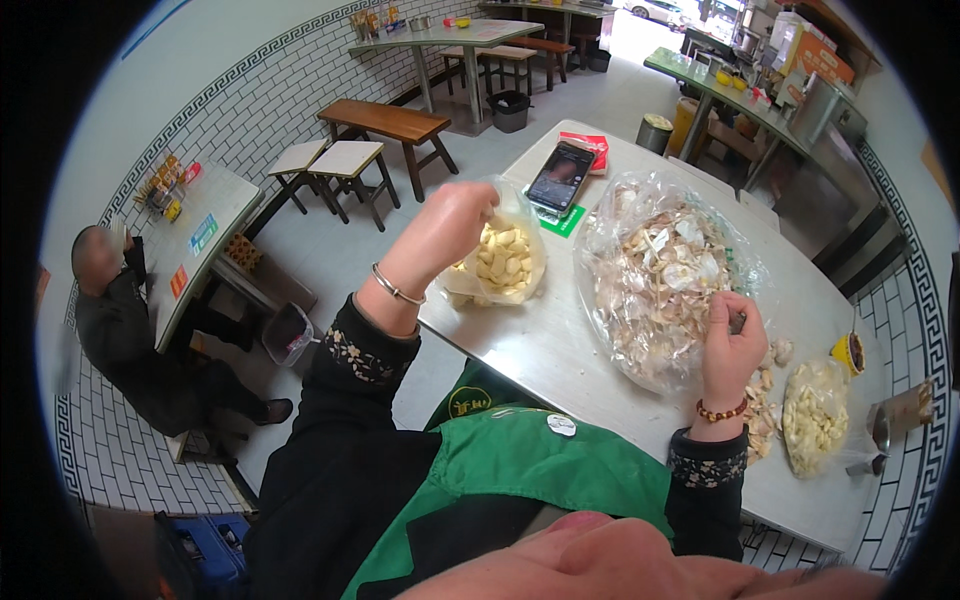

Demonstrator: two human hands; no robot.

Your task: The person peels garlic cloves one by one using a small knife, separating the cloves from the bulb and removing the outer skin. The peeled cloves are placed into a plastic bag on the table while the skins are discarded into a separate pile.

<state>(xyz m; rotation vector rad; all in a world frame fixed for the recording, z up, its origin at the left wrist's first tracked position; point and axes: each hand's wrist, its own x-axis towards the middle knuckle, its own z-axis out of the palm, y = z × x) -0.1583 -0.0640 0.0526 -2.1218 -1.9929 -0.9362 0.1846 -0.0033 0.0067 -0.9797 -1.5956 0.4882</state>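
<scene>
My left hand [459, 214] reaches over the near side of a clear plastic bag [537, 279] of peeled garlic cloves [502, 259]. Its fingers are curled by the bag's opening, and their tips are hidden, so I cannot tell what they hold. My right hand [736, 341] is half closed at the near right side of a large clear bag [600, 315] full of garlic skins [675, 262]. Something small and dark shows between its fingers, too hidden to name. Below that hand, unpeeled garlic cloves [759, 412] lie loose beside another bag of peeled cloves [817, 420].
A phone [561, 178] leans beyond the bags on the white table [540, 360], near a red packet [596, 150]. A yellow cup [847, 352] and a metal container [874, 450] stand at right. A person [142, 352] sits left at another table [217, 195]; stools [345, 159] and a bench [386, 121] stand beyond.
</scene>
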